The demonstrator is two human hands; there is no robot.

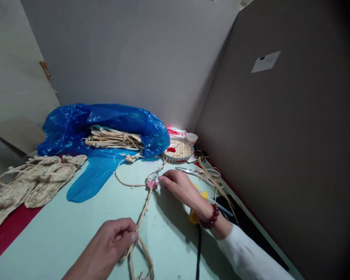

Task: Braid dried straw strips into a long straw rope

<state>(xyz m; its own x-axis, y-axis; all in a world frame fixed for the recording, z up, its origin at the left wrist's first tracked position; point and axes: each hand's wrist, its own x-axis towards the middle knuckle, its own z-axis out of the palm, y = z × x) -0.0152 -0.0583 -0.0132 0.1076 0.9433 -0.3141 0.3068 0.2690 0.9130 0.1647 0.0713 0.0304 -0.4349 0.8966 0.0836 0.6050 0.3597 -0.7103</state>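
In the head view, my left hand (115,243) is closed in a pinch on a braided straw cord (146,202). Loose strands (146,254) hang below its fingers towards the near edge. A pink binder clip (152,184) grips the cord further up, where it meets a looped length of cord (125,182) on the table. Beside the clip, just to its right, is my right hand (177,186), its fingers bent and drawn together. Whatever may be between those fingertips is hidden. A dark red bead bracelet (210,217) circles the right wrist.
A blue plastic bag (105,112) with straw bundles (113,139) lies at the back. Braided straw coils (49,175) are on the left. Behind my right hand are a round woven tray (181,149), scissors (186,170), loose strands (211,177) and a yellow tool (194,217).
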